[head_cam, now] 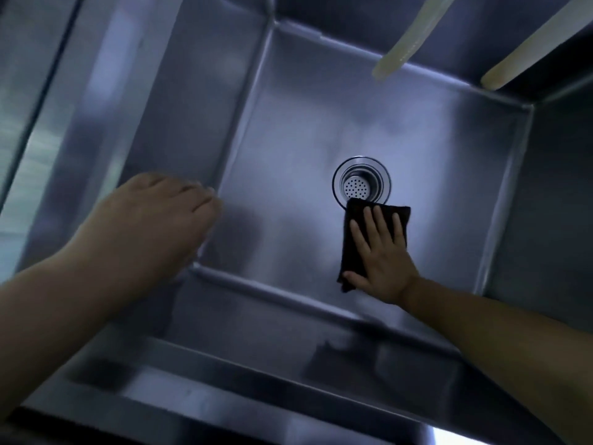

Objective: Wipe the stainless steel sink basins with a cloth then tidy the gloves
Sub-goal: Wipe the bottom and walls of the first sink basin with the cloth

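Observation:
I look straight down into a deep stainless steel sink basin (288, 130). A dark folded cloth (353, 226) lies flat on the basin floor just below the round drain strainer (361, 182). My right hand (382, 255) presses on the cloth with fingers spread and straight, the thumb at the cloth's lower corner. My left hand (157, 220) reaches in over the basin's left wall, fingers straight and together, holding nothing. No gloves are in view.
Two pale hose-like tubes (407, 43) (526, 49) hang over the far right of the basin. The left basin wall (179, 107) and a flat steel ledge (41, 91) lie to the left; the front rim (224, 380) runs along the bottom.

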The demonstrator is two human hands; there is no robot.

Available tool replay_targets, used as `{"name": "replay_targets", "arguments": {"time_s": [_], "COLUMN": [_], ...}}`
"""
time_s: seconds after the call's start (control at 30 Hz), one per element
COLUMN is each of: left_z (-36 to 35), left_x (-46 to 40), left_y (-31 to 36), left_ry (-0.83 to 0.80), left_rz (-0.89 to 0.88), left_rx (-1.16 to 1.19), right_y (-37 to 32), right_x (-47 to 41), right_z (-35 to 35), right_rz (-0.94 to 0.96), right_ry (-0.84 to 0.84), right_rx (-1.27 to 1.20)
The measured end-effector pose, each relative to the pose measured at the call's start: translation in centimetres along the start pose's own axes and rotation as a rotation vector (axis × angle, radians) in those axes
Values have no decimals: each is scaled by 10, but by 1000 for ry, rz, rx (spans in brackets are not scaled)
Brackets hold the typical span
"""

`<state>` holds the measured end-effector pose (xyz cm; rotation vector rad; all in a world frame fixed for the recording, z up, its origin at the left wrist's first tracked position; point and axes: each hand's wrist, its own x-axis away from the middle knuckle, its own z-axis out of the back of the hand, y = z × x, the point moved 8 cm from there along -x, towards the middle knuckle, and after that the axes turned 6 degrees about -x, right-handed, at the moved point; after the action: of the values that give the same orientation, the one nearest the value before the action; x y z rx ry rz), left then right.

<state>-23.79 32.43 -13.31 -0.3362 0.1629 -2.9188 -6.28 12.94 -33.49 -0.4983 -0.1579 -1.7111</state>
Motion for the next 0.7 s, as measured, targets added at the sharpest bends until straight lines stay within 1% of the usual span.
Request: {"name": "replay_targets", "arguments": {"time_s": [0.1,0.2,0.3,0.4,0.47,0.57,0.63,0.7], "left_z": [1,-4,-4,-1,-1,0,-1,1], "left_x": [19,33,36,34,33,33,34,35], "left_y": [-5,-18,-22,-21,-20,-22,-22,-21], "left_ry": [84,95,86,88,77,40,16,4], "left_rz": [-56,-49,-25,-8,-18,-2,2,1], "left_rx": [-68,-80,-69,-62,-85,-135,-168,-169], "right_y": [-40,-91,-157,-205,-219,-231,-220,-194], "right_x": [-31,-70,-108,-125,-119,-92,-74,-49], "right_z": [6,14,19,14,8,0,1,6], "right_rz": [148,293,419,410,432,662,751,764], "right_ry": [1,30,67,65,29,-106,-168,-220], "right_rx": [23,26,-22,-91,-154,-173,-184,-249]}}
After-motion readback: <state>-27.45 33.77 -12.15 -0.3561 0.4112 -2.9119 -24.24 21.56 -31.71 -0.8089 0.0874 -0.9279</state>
